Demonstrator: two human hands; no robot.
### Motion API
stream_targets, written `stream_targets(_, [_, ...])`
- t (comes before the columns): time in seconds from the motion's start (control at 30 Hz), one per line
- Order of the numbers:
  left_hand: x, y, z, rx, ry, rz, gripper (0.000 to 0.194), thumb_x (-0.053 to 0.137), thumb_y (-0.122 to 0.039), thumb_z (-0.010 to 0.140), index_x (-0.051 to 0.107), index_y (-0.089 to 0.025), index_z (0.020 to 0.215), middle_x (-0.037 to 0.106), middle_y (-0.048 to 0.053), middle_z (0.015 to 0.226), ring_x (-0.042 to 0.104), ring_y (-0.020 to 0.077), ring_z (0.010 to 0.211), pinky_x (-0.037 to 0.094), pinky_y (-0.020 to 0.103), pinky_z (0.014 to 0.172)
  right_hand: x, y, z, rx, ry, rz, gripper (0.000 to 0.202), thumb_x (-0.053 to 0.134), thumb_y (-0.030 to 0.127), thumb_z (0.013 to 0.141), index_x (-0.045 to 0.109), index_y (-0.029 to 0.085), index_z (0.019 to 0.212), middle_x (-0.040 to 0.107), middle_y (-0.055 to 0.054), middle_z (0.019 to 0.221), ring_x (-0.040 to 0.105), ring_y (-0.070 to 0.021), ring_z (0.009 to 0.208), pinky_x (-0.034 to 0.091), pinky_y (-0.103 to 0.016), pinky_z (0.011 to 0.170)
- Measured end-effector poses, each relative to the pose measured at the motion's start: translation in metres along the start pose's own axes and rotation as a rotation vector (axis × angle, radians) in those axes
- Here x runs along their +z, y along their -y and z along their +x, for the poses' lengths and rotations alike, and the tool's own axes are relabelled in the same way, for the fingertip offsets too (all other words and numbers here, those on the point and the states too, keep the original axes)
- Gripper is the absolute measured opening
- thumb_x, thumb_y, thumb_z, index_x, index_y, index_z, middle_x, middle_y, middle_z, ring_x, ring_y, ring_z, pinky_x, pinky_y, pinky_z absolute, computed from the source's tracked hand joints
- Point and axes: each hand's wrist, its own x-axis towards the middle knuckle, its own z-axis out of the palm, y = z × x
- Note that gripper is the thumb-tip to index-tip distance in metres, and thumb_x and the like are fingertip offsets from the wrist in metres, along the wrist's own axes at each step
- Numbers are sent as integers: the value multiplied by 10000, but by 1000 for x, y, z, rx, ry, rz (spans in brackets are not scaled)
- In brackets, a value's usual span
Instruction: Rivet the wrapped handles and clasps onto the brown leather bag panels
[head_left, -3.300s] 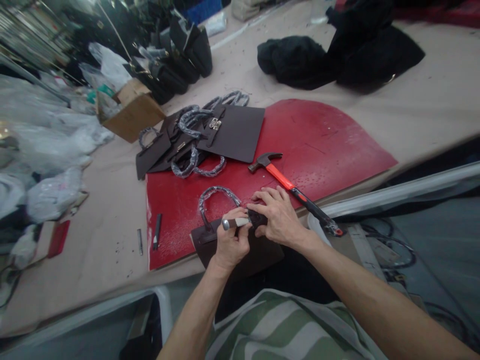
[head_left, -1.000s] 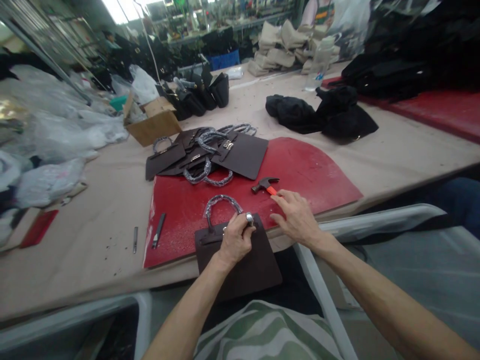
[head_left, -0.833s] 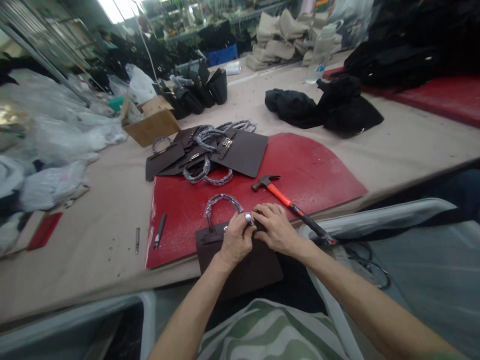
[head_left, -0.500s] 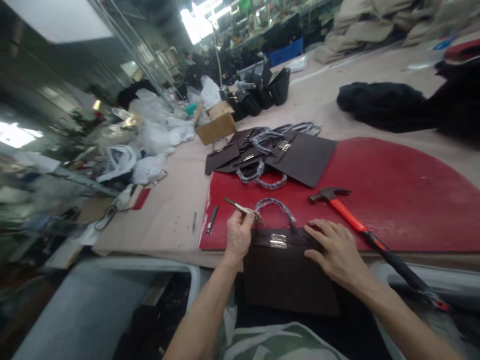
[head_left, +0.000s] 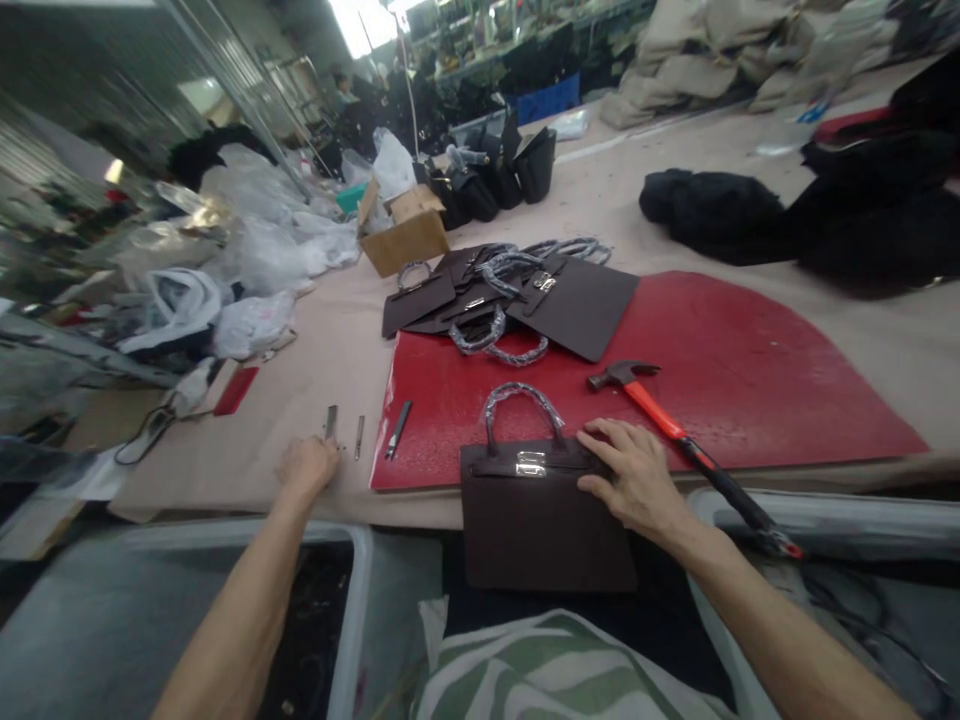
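A dark brown bag panel [head_left: 547, 530] with a silver clasp [head_left: 531, 464] and a plastic-wrapped handle [head_left: 523, 392] hangs partly over the table's front edge. My right hand [head_left: 634, 470] rests on its upper right corner, fingers spread. Off to the left, my left hand [head_left: 309, 466] is on the table, blurred, its fingertips near a small metal tool [head_left: 331, 422]; what it holds cannot be made out. Two more slim tools, a thin one [head_left: 359, 437] and a dark one [head_left: 399, 430], lie between that hand and the panel.
A claw hammer [head_left: 660, 408] with a red and black handle lies right of the panel on a red mat [head_left: 750, 370]. Behind are stacked brown panels [head_left: 577, 305], a cardboard box [head_left: 405, 240] and plastic bags [head_left: 255, 320]. Black cloth [head_left: 712, 215] lies at the back right.
My left hand has moved left, away from the handle, and the green-tipped tool it held is no longer visible. My right hand stays on the panel. The whole view has shifted.
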Motion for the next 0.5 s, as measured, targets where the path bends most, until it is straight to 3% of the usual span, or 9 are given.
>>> stream_targets(0.07, [9, -13, -16, 130, -94, -8, 255, 501, -312, 880, 651, -109, 913, 641, 260, 1142, 592, 400, 1119, 468, 493, 923, -1, 1, 0, 8, 10, 17, 484, 690, 368, 834, 632, 230, 1294, 578, -122, 1367, 471, -337, 1259, 359, -539, 1053])
stream_targets(0.17, [24, -48, -65, 599, -190, -189, 224, 499, -284, 932, 653, -147, 1018, 661, 161, 1105, 612, 294, 1075, 478, 408, 965, -1, 1, 1, 4, 17, 24, 487, 695, 376, 831, 633, 230, 1292, 575, -119, 1364, 467, -331, 1259, 357, -530, 1053])
stream_targets(0.23, [36, -77, -106, 916, -159, -343, 169, 521, -271, 956, 655, -188, 1019, 666, 109, 1089, 612, 249, 1064, 477, 369, 972, -1, 1, 2, -2, 19, 17, 488, 699, 386, 831, 636, 227, 1287, 573, -119, 1359, 465, -330, 1255, 358, -524, 1050])
stream_targets(0.3, [45, -103, -144, 1125, -96, -367, 135, 569, -251, 949, 653, -211, 1047, 658, 92, 1111, 600, 244, 1057, 482, 377, 936, -1, 1, 3, -7, 24, 4, 476, 702, 379, 830, 641, 225, 1276, 571, -120, 1351, 467, -332, 1242, 363, -525, 1043])
stream_targets(0.4, [52, -125, -176, 1167, -35, -298, 138, 633, -206, 913, 647, -201, 1050, 638, 96, 1105, 584, 257, 1001, 483, 405, 858, -5, 6, 6, -12, 31, -14, 450, 707, 339, 824, 647, 209, 1251, 567, -131, 1333, 475, -335, 1212, 377, -514, 1028])
stream_targets(0.5, [53, -131, -178, 1090, 14, -313, 113, 669, -168, 879, 651, -197, 987, 620, 83, 1070, 579, 254, 981, 477, 405, 836, -12, 18, 8, 3, 7, -2, 398, 719, 300, 812, 659, 185, 1188, 569, -141, 1251, 502, -309, 1141, 411, -466, 979])
